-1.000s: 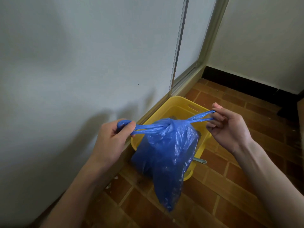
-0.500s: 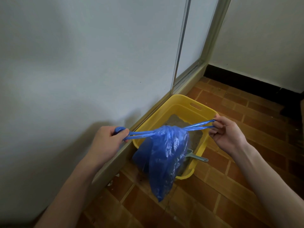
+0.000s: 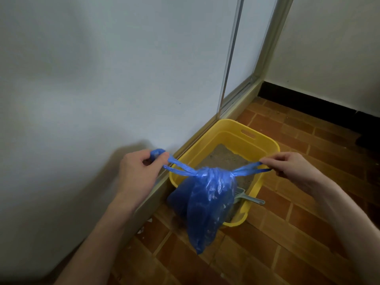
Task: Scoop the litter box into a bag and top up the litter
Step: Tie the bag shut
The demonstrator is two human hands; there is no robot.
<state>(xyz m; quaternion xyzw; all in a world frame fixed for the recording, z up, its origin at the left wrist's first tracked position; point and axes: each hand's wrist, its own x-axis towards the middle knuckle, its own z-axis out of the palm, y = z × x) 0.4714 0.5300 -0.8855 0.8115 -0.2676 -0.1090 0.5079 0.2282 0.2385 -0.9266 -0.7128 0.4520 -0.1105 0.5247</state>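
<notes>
Gripping one blue bag's (image 3: 207,202) two handles, two hands' fingers (image 3: 158,159) curl closed.

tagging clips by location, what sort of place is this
Probably a corner of a home, maybe a balcony or utility area: brown brick-pattern floor tiles, a white wall meeting a sliding door frame, and a yellow litter box set on the floor against it.

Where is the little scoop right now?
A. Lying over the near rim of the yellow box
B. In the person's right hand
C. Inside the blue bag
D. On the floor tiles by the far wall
A: the scoop lies across the near rim of the yellow litter box, partly behind the blue bag, while both hands grip only the bag's handles.
</notes>
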